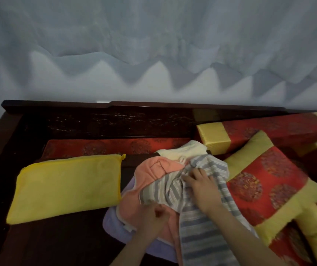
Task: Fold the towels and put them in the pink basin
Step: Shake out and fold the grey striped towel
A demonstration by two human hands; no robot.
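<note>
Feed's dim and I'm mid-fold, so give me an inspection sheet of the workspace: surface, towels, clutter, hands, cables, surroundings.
Surface: dark wooden bench.
Job's things: yellow towel folded flat at left; striped towel on top of a heap with pink towel, cream towel and lavender towel; pink basin not in view.
Clutter: red-and-yellow cushions at right.
Hands: left hand and right hand both grip the striped towel.
Cables: nothing seen.
Surroundings: white curtain behind.

From the towel pile [159,169], bare seat wood [57,242] at 7 o'clock, cushions [269,181] crowding 3, yellow towel [65,187] blocking 9.
</note>
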